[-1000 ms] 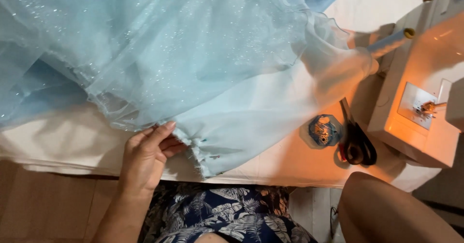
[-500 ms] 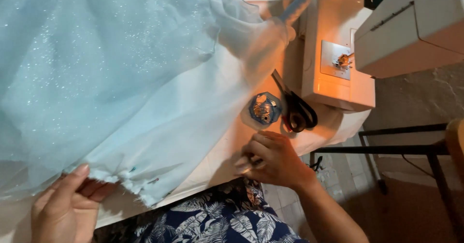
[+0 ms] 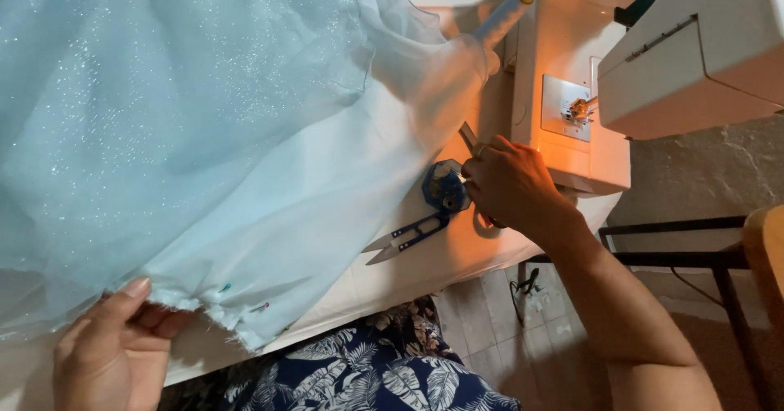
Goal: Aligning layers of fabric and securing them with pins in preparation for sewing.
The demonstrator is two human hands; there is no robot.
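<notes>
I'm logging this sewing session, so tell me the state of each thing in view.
Left hand: pinching the pinned fabric edge.
Blue fabric: spread over the table.
Right hand: closed, at the pincushion.
Pincushion: on the table.
Thread snips: lying free.
Sewing machine: light on.

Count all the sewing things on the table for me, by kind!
Sewing machine: 1
Thread snips: 1
Scissors, mostly hidden under the right hand: 1
Blue pincushion: 1
Light blue glittery fabric, its edge pinched by the left hand: 1
Total: 5
</notes>
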